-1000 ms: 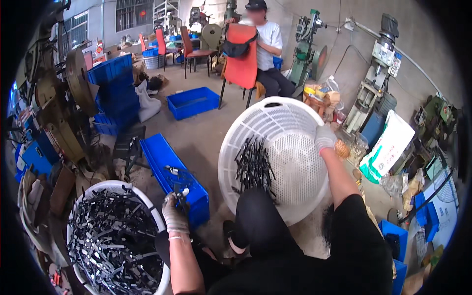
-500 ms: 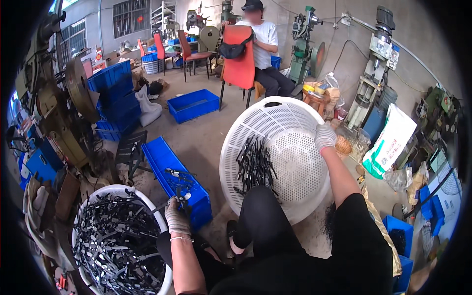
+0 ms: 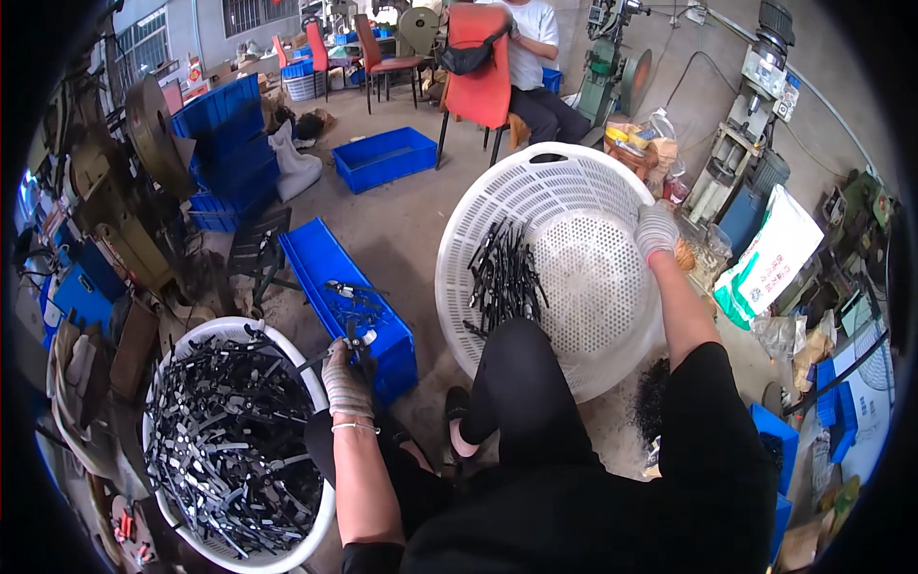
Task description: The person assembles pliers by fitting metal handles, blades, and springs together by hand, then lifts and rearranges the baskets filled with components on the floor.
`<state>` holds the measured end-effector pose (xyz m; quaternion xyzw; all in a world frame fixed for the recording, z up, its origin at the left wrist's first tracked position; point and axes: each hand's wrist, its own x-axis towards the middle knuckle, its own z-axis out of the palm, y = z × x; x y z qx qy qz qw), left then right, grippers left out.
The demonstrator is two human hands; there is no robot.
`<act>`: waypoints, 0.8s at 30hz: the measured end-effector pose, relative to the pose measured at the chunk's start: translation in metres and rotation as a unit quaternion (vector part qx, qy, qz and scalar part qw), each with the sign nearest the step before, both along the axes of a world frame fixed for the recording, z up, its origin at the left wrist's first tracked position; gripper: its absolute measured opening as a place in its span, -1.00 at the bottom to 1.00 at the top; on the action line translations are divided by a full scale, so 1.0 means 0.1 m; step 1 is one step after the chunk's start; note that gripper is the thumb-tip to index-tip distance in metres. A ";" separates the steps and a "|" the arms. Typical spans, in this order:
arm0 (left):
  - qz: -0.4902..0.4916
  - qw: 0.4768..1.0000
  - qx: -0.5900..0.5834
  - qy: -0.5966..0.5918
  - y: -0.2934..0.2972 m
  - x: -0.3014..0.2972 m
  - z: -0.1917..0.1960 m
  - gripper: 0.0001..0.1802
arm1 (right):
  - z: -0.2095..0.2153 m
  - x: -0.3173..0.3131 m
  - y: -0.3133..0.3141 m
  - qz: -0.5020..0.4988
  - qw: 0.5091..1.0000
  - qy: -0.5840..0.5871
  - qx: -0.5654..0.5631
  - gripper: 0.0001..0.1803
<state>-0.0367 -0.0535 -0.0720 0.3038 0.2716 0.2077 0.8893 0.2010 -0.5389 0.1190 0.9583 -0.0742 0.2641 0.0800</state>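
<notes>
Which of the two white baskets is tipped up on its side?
The perforated white basket gripped by the right hand; the other white basket, near the left hand, sits flat and full.

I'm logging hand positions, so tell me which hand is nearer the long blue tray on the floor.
Left. The left hand holds a dark metal piece right at the near end of the blue tray. The right hand grips the rim of the white basket, well off to the right.

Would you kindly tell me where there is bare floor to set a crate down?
Bare concrete floor lies between the long blue tray, the tilted white basket and the blue crate. Around the full basket by the left hand it is crowded.
</notes>
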 end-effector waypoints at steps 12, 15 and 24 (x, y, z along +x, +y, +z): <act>-0.001 1.000 0.002 -0.013 0.00 0.06 -0.15 -0.77 | 0.00 0.04 -0.19 0.005 1.000 0.029 -0.006 -0.71; 0.001 1.000 0.030 -0.001 -0.08 0.05 -0.02 -0.77 | 0.04 0.10 -0.16 -0.009 0.997 0.080 0.001 -0.70; -0.078 0.996 -0.036 -0.012 -0.12 0.01 0.07 -0.76 | 0.08 0.66 -0.09 0.036 0.997 0.073 0.001 -0.70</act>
